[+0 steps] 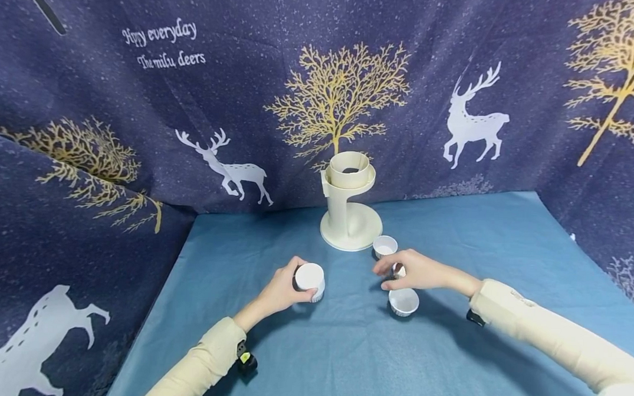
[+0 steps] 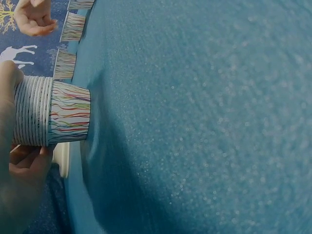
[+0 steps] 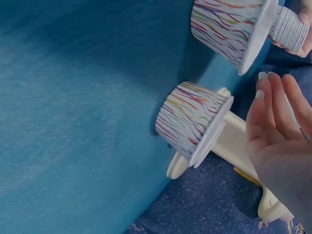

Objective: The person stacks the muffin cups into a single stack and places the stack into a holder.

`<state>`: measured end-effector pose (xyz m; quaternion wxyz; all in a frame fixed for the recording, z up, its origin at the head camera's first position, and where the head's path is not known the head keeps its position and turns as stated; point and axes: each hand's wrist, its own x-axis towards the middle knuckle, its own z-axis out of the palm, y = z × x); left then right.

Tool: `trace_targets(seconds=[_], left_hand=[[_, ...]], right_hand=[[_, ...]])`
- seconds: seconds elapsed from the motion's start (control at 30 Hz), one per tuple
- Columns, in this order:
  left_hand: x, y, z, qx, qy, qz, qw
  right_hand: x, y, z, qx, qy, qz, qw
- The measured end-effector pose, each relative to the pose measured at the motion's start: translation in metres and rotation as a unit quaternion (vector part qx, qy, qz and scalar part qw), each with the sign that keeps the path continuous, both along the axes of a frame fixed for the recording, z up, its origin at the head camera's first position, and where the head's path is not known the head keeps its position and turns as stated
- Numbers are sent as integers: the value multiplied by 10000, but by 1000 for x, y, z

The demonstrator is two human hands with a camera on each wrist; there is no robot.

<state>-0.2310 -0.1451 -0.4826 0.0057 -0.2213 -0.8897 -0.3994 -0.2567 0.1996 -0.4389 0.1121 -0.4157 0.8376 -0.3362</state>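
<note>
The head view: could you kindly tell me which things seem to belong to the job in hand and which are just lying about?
Seemingly part of the job:
cup stack, gripped by the left hand
loose cups, near the right hand

Probably just about:
stand, touched by neither hand
backdrop
blue cloth, under the loose cups

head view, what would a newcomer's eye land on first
Probably the gold tree printed on the dark blue backdrop, directly behind the cream stand. Next, likely the stack of paper cups gripped in the left hand, with separate cups standing on the blue table near the right hand.
</note>
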Motion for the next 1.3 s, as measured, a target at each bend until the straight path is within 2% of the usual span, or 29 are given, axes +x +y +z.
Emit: trace_targets(seconds=[0.13,0.33,0.6,0.87,0.97,1.3], left_hand=[[0,0,0,0,-12,-9,10000],[1,0,-1,-9,32,19,10000],[0,0,-2,-12,3,51,10000],[-1,0,-1,-31,20,67,10000],[-1,-1,-2,-33,11,73,10000],[0,0,0,24,-33,38,10000]], right_hand=[[7,4,-1,148,273,42,9995],[12,10,-4,266,706,21,9971],[16,20,-6,379,1259,203,9911],[20,27,-7,1090,919,-48,9898],[21,27,-8,1274,967,-36,9871],[22,28,-11,1359,1101,102,9845]])
